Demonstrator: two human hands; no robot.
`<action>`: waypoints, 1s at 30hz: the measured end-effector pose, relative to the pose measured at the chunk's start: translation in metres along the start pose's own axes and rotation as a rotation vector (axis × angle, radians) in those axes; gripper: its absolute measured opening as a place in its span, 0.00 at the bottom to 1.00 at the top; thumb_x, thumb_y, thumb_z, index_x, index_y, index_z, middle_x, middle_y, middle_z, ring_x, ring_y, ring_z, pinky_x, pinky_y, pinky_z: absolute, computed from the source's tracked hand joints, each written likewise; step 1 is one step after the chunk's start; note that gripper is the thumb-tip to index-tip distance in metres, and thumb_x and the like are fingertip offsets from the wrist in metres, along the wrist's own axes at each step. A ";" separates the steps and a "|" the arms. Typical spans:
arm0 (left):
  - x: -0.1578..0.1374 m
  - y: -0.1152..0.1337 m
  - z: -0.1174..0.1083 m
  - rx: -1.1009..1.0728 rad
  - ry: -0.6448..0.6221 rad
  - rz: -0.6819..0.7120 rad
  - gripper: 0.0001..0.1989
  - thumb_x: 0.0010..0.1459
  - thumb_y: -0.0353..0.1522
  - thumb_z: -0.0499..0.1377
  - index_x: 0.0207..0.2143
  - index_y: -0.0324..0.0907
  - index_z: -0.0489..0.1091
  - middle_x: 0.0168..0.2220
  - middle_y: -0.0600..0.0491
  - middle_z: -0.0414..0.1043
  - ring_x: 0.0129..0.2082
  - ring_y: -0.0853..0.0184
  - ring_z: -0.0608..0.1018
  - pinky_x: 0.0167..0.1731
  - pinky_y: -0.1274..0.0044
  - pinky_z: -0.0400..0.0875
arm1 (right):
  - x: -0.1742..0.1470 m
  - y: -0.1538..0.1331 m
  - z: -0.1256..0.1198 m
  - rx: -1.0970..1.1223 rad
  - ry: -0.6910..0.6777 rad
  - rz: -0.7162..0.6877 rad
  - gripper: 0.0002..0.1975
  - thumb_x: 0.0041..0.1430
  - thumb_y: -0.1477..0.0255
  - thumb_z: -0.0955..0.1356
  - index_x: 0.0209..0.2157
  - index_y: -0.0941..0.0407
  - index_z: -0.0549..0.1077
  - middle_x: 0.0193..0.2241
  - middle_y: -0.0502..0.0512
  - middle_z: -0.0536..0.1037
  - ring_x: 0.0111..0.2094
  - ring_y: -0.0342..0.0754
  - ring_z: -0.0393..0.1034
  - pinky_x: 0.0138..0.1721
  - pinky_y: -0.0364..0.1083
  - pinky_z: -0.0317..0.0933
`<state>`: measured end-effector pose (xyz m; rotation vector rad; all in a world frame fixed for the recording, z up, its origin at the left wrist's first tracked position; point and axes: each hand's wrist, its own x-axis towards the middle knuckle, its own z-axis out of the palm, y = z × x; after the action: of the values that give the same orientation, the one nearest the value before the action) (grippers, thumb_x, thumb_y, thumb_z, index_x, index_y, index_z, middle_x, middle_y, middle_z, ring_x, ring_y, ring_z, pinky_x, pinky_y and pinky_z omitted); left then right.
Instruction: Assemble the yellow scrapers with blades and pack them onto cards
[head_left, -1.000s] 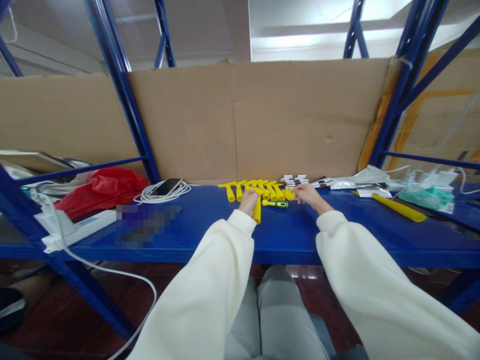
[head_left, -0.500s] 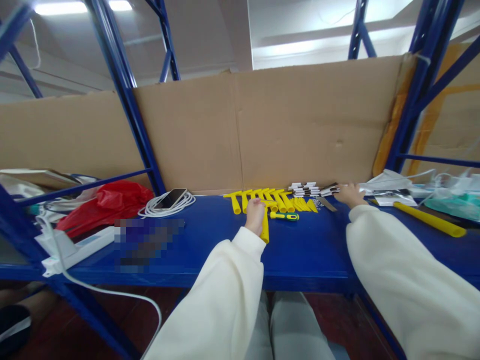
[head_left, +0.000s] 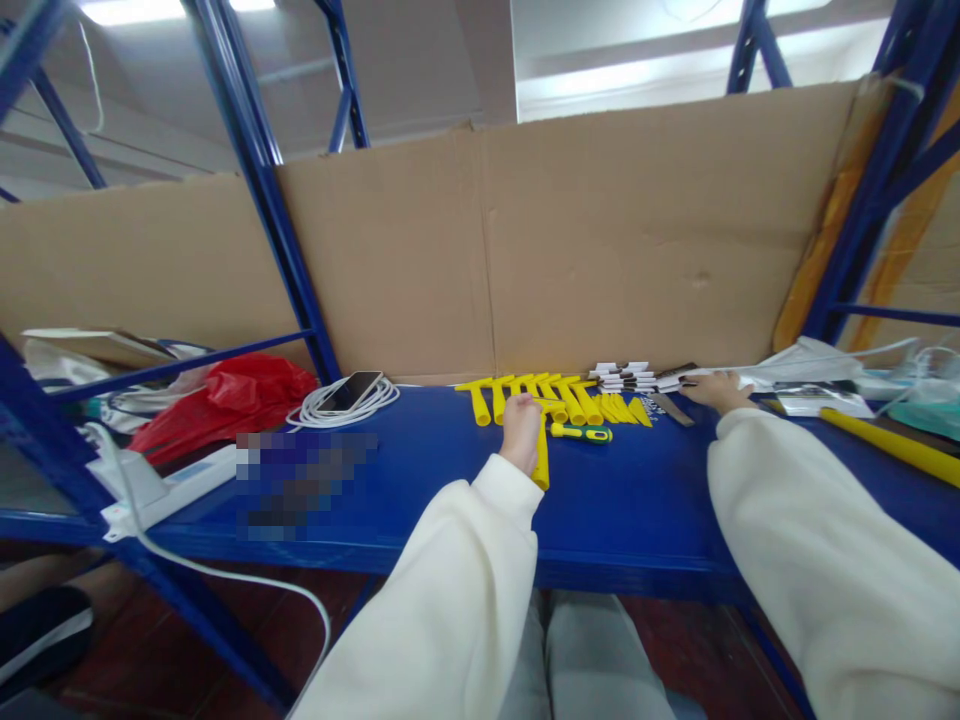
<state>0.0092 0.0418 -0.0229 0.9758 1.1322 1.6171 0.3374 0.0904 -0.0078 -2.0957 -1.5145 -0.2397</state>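
Observation:
My left hand (head_left: 521, 432) is closed round a yellow T-shaped plastic scraper handle (head_left: 542, 465), whose grip end points down toward me. Beyond it, a row of similar yellow handles (head_left: 572, 403) lies on the blue shelf. My right hand (head_left: 718, 391) reaches to dark flat metal strips (head_left: 679, 372), fingers stretched out at their right end; its fingertips are partly hidden. Just left of the strips are black-and-white small packs (head_left: 624, 376). In front lie small yellow wedge-shaped pieces (head_left: 621, 409), a loose grey metal strip (head_left: 673, 409), tiny screws (head_left: 655, 405) and a green-and-yellow screwdriver (head_left: 581, 433).
Cardboard (head_left: 600, 240) stands along the back between blue posts. To the left are a phone (head_left: 350, 391) on a coiled white cable (head_left: 379, 405), a red bag (head_left: 247, 395) and a power strip (head_left: 187, 480). A yellow tube (head_left: 892, 445) lies at right. Another person's leg shows lower left.
The view has turned slightly, shifting the scene. My left hand keeps hold of the yellow handle, and my right hand stays by the dark strips.

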 end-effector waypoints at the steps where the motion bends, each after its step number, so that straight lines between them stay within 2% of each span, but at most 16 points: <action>1: -0.001 0.001 0.001 0.004 0.009 -0.007 0.12 0.47 0.20 0.60 0.34 0.42 0.68 0.35 0.52 0.72 0.40 0.66 0.77 0.46 0.73 0.70 | -0.003 -0.003 -0.003 -0.009 -0.038 0.107 0.15 0.59 0.68 0.70 0.45 0.59 0.81 0.50 0.80 0.70 0.58 0.73 0.60 0.52 0.68 0.56; 3: -0.003 0.004 0.002 0.006 0.025 -0.014 0.12 0.48 0.20 0.58 0.34 0.42 0.68 0.36 0.52 0.72 0.41 0.67 0.76 0.48 0.73 0.70 | -0.009 -0.010 -0.011 -0.005 -0.024 0.204 0.19 0.62 0.66 0.68 0.52 0.57 0.78 0.55 0.78 0.68 0.60 0.73 0.58 0.54 0.68 0.55; 8: -0.003 0.007 0.001 -0.021 0.019 -0.011 0.12 0.49 0.19 0.57 0.34 0.43 0.67 0.36 0.54 0.72 0.42 0.68 0.76 0.48 0.74 0.70 | -0.022 -0.028 -0.028 0.104 0.241 0.194 0.22 0.64 0.70 0.63 0.58 0.58 0.74 0.56 0.76 0.66 0.60 0.70 0.59 0.57 0.63 0.56; 11: -0.002 0.009 0.001 -0.033 0.021 0.015 0.10 0.49 0.20 0.58 0.32 0.42 0.67 0.37 0.52 0.72 0.43 0.67 0.76 0.47 0.75 0.69 | -0.024 -0.042 -0.030 0.212 0.345 0.115 0.23 0.63 0.69 0.63 0.58 0.57 0.73 0.55 0.73 0.65 0.59 0.67 0.59 0.57 0.62 0.56; 14: -0.005 0.014 0.002 -0.039 0.031 0.040 0.09 0.50 0.21 0.59 0.31 0.42 0.67 0.38 0.51 0.72 0.44 0.66 0.76 0.48 0.74 0.68 | -0.027 -0.065 -0.026 0.318 0.388 0.004 0.24 0.64 0.68 0.62 0.59 0.58 0.72 0.54 0.72 0.64 0.59 0.64 0.58 0.59 0.60 0.55; 17: -0.011 0.021 0.002 -0.052 0.019 0.029 0.07 0.53 0.23 0.60 0.32 0.42 0.67 0.38 0.51 0.73 0.44 0.66 0.77 0.45 0.75 0.69 | -0.036 -0.094 -0.018 0.437 0.380 -0.111 0.24 0.64 0.68 0.62 0.60 0.59 0.70 0.53 0.69 0.63 0.59 0.60 0.59 0.62 0.57 0.54; 20: -0.017 0.026 0.000 -0.131 -0.031 0.018 0.03 0.59 0.30 0.60 0.35 0.42 0.68 0.38 0.51 0.74 0.41 0.67 0.78 0.38 0.79 0.70 | -0.052 -0.121 -0.005 0.597 0.336 -0.223 0.24 0.64 0.66 0.63 0.60 0.57 0.71 0.53 0.66 0.62 0.55 0.55 0.63 0.61 0.55 0.57; 24: -0.019 0.030 -0.001 -0.244 -0.052 0.012 0.11 0.62 0.41 0.59 0.38 0.42 0.68 0.37 0.51 0.75 0.35 0.69 0.79 0.30 0.81 0.67 | -0.075 -0.142 0.014 0.702 0.273 -0.457 0.22 0.61 0.65 0.67 0.55 0.52 0.75 0.52 0.63 0.63 0.58 0.57 0.61 0.60 0.58 0.59; 26: -0.019 0.031 -0.001 -0.252 -0.052 -0.002 0.10 0.63 0.39 0.59 0.37 0.41 0.68 0.36 0.51 0.75 0.31 0.70 0.78 0.28 0.81 0.66 | -0.085 -0.145 0.021 0.678 0.210 -0.551 0.21 0.60 0.65 0.68 0.54 0.52 0.76 0.52 0.63 0.64 0.59 0.59 0.60 0.62 0.60 0.57; 28: -0.019 0.032 -0.001 -0.239 -0.052 -0.026 0.05 0.62 0.32 0.58 0.34 0.40 0.68 0.33 0.52 0.75 0.25 0.73 0.77 0.26 0.82 0.65 | -0.095 -0.147 0.024 0.638 0.135 -0.606 0.20 0.60 0.66 0.68 0.54 0.53 0.77 0.52 0.64 0.65 0.60 0.59 0.59 0.63 0.60 0.55; 30: -0.019 0.033 -0.001 -0.227 -0.042 -0.044 0.05 0.61 0.25 0.56 0.31 0.39 0.67 0.30 0.54 0.74 0.22 0.75 0.75 0.24 0.82 0.64 | -0.101 -0.147 0.025 0.627 0.084 -0.626 0.20 0.60 0.67 0.68 0.53 0.52 0.78 0.52 0.64 0.65 0.61 0.59 0.59 0.63 0.59 0.56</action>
<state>0.0064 0.0175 0.0061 0.8275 0.9126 1.6406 0.1624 0.0531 -0.0270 -1.0917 -1.8546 -0.0565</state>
